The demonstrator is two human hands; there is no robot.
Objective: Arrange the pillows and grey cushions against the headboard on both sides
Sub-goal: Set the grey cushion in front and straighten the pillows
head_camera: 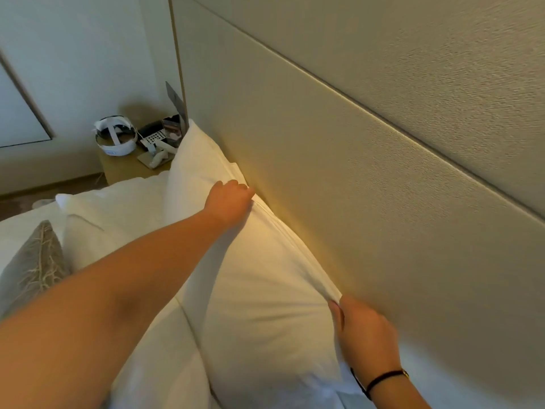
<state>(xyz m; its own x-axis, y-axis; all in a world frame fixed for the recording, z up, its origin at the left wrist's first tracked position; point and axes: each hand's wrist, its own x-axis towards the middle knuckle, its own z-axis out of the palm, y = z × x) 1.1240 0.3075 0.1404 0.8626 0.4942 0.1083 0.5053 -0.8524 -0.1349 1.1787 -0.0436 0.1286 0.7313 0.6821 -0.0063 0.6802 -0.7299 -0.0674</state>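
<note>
While no brand, label or writing can be read anywhere, we note a panel of small buttons among the clutter on the nightstand (124,169), too small to read. At far left, one grey cushion (35,267) with a pale stitched pattern lies on the white bedding (118,208), apart from the headboard (354,157). Beyond it, the nightstand carries a white headset (116,139) and small dark items. Our left hand (228,200) reaches across and grips the top edge of the white pillow (250,290), fingers curled over the seam. That pillow stands on its long edge, leaning against the headboard on this side of the bed. Our right hand (364,332), with a black band (380,379) at the wrist, pinches the pillow's near upper corner. Room surfaces: beige textured headboard panels with horizontal seams, a pale wall at left, brown floor.
</note>
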